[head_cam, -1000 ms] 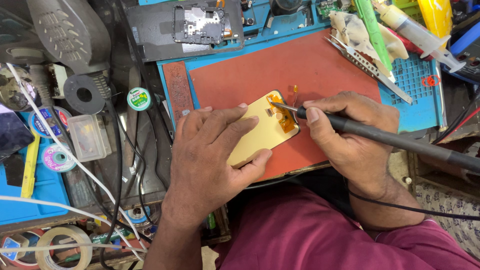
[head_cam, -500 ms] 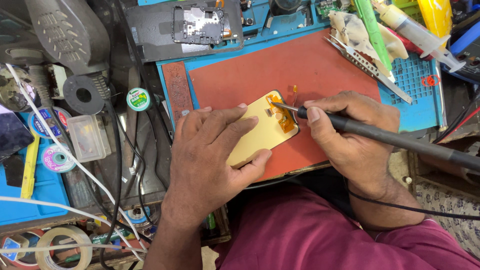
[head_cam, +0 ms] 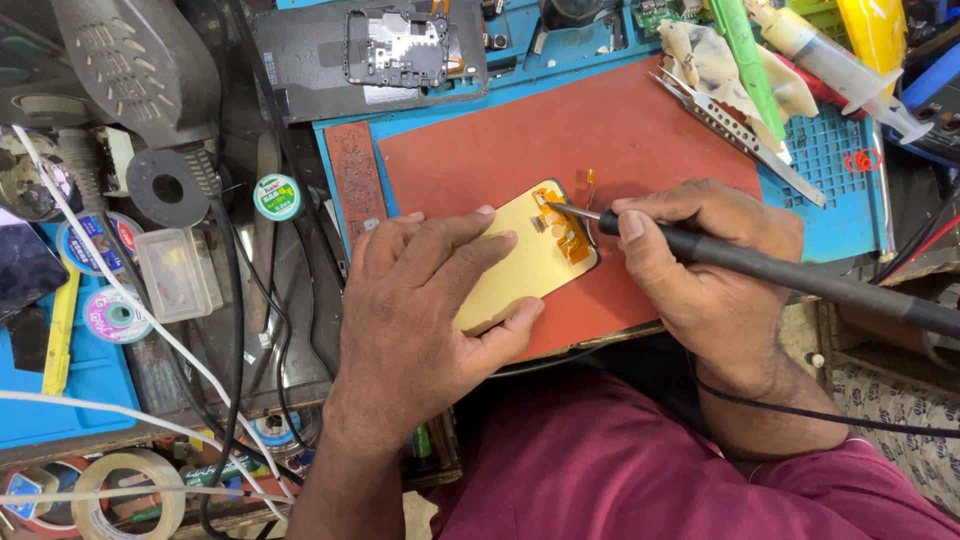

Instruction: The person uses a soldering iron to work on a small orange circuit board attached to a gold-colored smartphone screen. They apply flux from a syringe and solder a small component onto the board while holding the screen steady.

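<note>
Far left of the frame: tape roll (head_cam: 125,490) at the bottom, solder reels (head_cam: 108,310) above it, a clear box (head_cam: 178,272), white and black cables across a blue tray (head_cam: 60,390). Upper left: a grey hood-like shape (head_cam: 140,60), cut off by the edge. Upper centre: a phone frame (head_cam: 405,45), opened, lying face down on a dark plate, apart from the work.

Centre: left hand (head_cam: 420,320) pressed flat, fingers spread, thumb hooked under the lower edge of the panel (head_cam: 525,262), pinning it to the red mat (head_cam: 600,140). Panel yellow-backed, lying tilted, upper right corner free of the hand. At that corner, an orange flex (head_cam: 568,232) folded onto the panel's back.

Right of centre: right hand (head_cam: 710,270) closed around a black soldering iron (head_cam: 780,275), pen-style, tip touching the top of the flex. Cord trailing off the right edge.

Upper right: tweezers (head_cam: 740,135), a green tool (head_cam: 750,60), a syringe (head_cam: 830,65), a rag (head_cam: 715,65), all lying untouched on the blue mat (head_cam: 835,190).

Judged stage: middle of the job. Panel out of the phone and laid ready, iron on the flex, so rework at the connector looks under way, not finished. Left to do, by the look of it: finishing the joint, lifting the iron, refitting the panel to the frame. Quality of the joint too small to tell.
</note>
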Demonstrator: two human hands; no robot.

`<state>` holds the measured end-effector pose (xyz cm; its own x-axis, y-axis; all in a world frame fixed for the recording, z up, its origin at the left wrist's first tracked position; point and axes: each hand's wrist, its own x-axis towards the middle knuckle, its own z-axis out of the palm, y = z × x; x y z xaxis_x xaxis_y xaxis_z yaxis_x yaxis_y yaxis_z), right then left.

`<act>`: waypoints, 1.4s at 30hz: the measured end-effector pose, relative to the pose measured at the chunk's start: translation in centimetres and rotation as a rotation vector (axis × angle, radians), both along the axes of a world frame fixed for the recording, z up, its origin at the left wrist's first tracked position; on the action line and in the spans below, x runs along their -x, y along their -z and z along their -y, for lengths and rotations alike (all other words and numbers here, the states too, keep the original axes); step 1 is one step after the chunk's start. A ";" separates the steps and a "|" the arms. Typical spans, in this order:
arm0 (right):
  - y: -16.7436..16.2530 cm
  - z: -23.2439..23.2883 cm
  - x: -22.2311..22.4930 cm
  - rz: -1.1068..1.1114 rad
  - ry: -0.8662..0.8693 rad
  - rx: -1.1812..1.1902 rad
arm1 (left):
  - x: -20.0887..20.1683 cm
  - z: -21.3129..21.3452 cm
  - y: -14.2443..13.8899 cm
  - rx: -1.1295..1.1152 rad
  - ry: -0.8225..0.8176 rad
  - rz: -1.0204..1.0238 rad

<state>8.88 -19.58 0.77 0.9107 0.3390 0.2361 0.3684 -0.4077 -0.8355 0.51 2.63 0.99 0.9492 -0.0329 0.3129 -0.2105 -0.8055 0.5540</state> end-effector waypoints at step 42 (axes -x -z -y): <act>0.4 0.3 0.1 0.005 0.010 -0.021 | 0.0 -0.1 -0.2 -0.006 -0.001 -0.010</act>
<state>8.76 -19.86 0.40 0.9126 0.3250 0.2480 0.3690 -0.3935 -0.8420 0.50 2.69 1.15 0.9522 -0.0340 0.3036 -0.2045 -0.8093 0.5507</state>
